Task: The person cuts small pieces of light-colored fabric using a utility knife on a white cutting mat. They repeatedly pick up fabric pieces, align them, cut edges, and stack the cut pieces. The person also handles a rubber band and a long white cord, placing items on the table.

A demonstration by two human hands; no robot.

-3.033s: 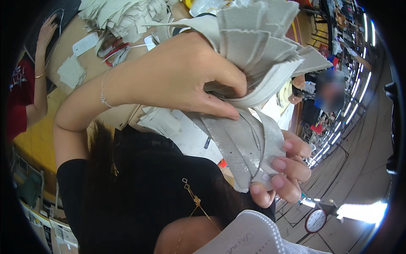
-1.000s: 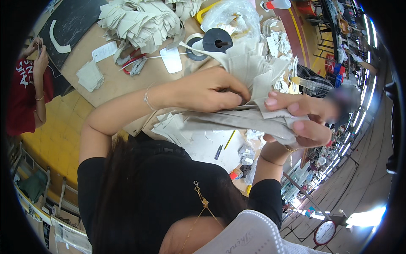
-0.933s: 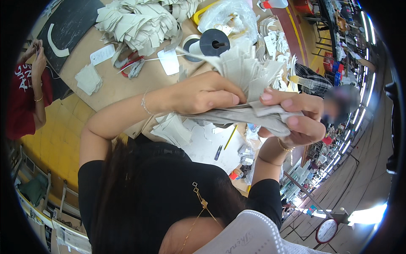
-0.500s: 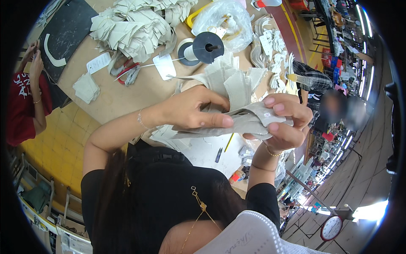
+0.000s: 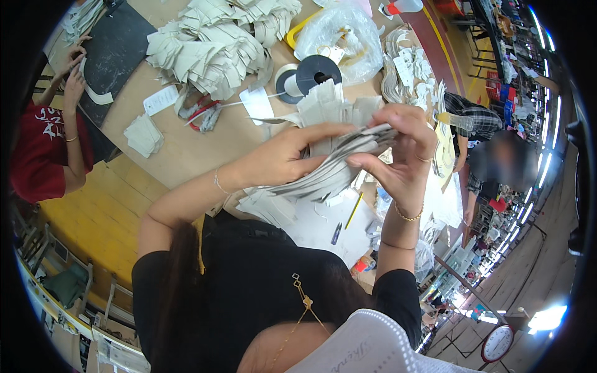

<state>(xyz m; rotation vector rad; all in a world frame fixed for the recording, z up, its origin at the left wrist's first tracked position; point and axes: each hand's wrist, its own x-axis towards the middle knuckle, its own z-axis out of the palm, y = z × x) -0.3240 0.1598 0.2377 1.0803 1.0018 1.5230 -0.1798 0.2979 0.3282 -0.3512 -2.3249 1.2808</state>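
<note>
Between my two hands a thick stack of grey fabric pieces (image 5: 336, 166) is held up over the table, its layered edges fanned toward me. My left hand (image 5: 283, 155) grips its left end, with the thumb on the near side. At the other end, my right hand (image 5: 407, 146) pinches the stack, fingers on top and thumb against the near edges. Just beyond lie more pale fabric pieces (image 5: 323, 102). A flat pile of light pieces (image 5: 264, 204) rests below my left hand.
A large heap of pale pieces (image 5: 211, 53) covers the far table, near red-handled scissors (image 5: 202, 115), a black spool (image 5: 317, 73) and a clear plastic bag (image 5: 364, 46). A yellow pencil (image 5: 354, 210) lies nearer. One co-worker in red (image 5: 53, 146) works at left; another person stands at right.
The stack has tilted, so its many layered edges now show toward me instead of a flat top piece with a small label. My right hand's grip has shifted, fingers higher and thumb extended.
</note>
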